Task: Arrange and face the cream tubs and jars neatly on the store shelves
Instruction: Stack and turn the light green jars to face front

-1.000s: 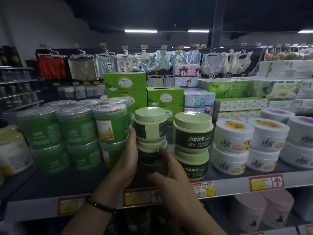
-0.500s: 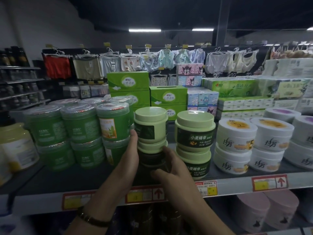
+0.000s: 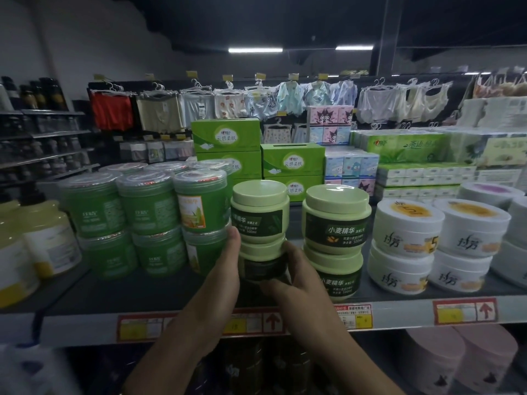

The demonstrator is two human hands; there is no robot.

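Two pale green cream jars with dark labels stand stacked at the shelf's middle. My left hand [image 3: 221,276] and my right hand [image 3: 299,280] grip the lower jar [image 3: 263,263] from either side. The upper jar [image 3: 259,212] sits on it with its label turned partly to the left. Just to the right, a second stack of the same jars [image 3: 336,220] faces front. Left of my hands are stacked clear green tubs [image 3: 148,206]. White tubs [image 3: 407,229] are stacked at the right.
The shelf edge [image 3: 399,315] carries red price tags. Yellow bottles [image 3: 42,240] stand far left. Green tissue boxes [image 3: 292,163] and tissue packs sit behind the jars. Pink tubs [image 3: 456,363] fill the shelf below. Clothes hang on a rack at the back.
The upper jar's label has turned further into view toward the front. Both hands stay on the lower jar, and the view has shifted slightly left.
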